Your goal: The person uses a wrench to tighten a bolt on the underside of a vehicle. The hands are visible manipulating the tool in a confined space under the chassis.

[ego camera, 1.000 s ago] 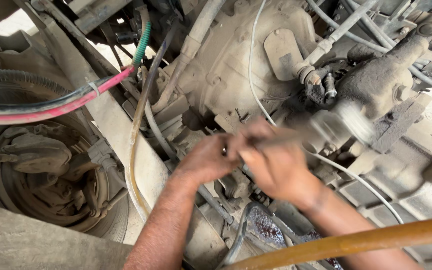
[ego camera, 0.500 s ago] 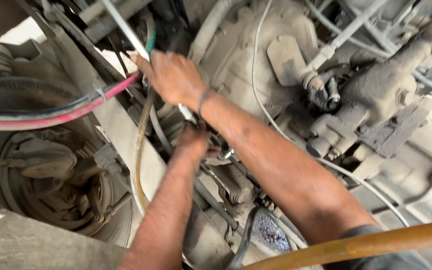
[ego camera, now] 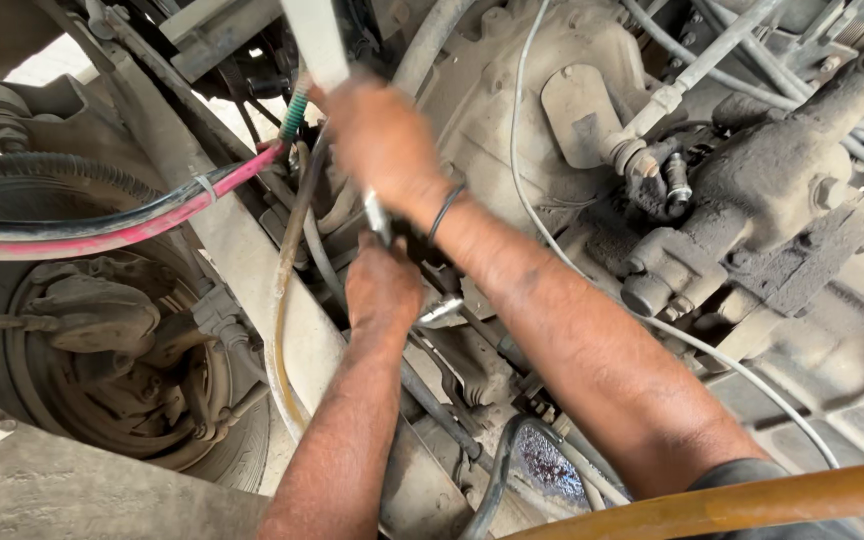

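I am looking up at the dusty underside of a vehicle. My right hand (ego camera: 384, 140), with a thin black band at the wrist, is closed round a long pale metal bar (ego camera: 317, 40). The bar runs from the top edge down through the fist, and its lower end is at my left hand. My left hand (ego camera: 382, 290) is just below, curled into the linkage beside the frame rail (ego camera: 252, 260). A shiny metal piece (ego camera: 442, 310) sticks out of its fist to the right. The fingers of both hands are mostly hidden.
A red and black hose pair (ego camera: 132, 225) runs left, joined to a green hose piece (ego camera: 294, 115). A wheel with its brake parts (ego camera: 102, 350) is at lower left. The dusty gearbox housing (ego camera: 592, 110) is behind my hands. An orange hose (ego camera: 752, 505) crosses bottom right, above it a thin white cable (ego camera: 722, 365).
My right hand has left the middle, where both hands were together, and gone up and left, now gripping the pale bar. My left hand has stayed low at the linkage.
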